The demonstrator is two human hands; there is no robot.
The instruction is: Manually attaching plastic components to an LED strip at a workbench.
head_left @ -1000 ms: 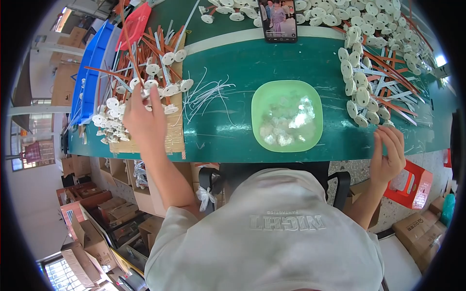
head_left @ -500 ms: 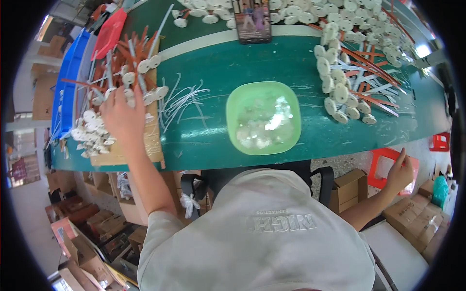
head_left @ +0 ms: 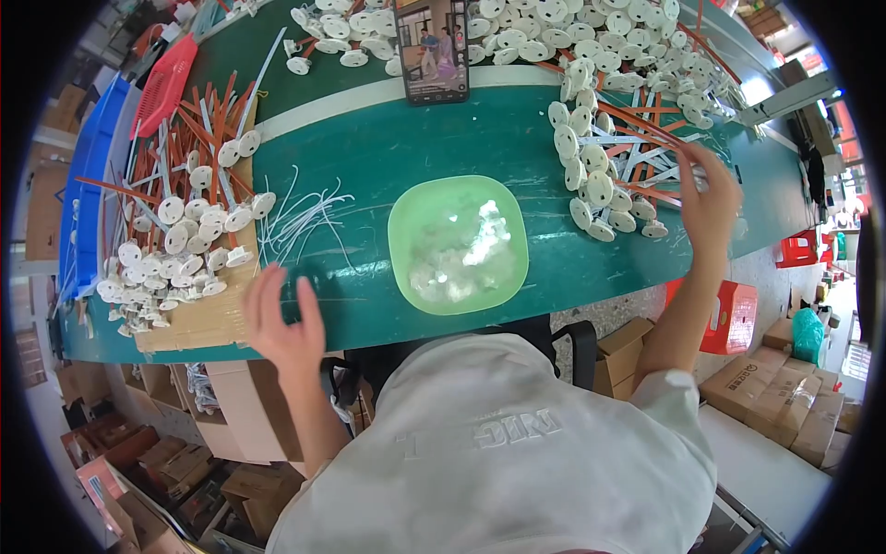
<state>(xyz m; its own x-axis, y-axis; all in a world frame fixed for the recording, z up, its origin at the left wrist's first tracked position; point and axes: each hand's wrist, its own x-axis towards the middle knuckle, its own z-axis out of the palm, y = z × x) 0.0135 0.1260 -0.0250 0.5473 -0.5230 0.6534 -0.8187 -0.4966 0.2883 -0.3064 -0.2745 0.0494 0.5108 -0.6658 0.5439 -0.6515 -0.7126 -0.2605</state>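
Note:
My left hand [head_left: 288, 325] hovers at the table's near edge, fingers spread and holding nothing. Beside it, on a cardboard sheet [head_left: 198, 323], lies a heap of white round discs [head_left: 175, 240] with orange and grey flat strips. Over on the right, my right hand [head_left: 711, 194] pinches the end of an orange strip [head_left: 651, 129] in a second pile of disc-ended strips [head_left: 600, 189]. Between my hands stands a light green bowl [head_left: 402, 242] with small clear, shiny pieces [head_left: 457, 263] in it. Thin white ties [head_left: 300, 222] lie loose left of the bowl.
A phone [head_left: 434, 55] playing a video stands at the table's back, among more white discs [head_left: 600, 32]. Along the left edge are a blue bin [head_left: 92, 185] and a red basket [head_left: 166, 88]. Cardboard boxes [head_left: 766, 388] and a red stool [head_left: 729, 319] are on the floor.
My left hand has left the left heap and come back toward the table edge, opening. My right hand has risen from beside the table to the right pile and taken a strip's end.

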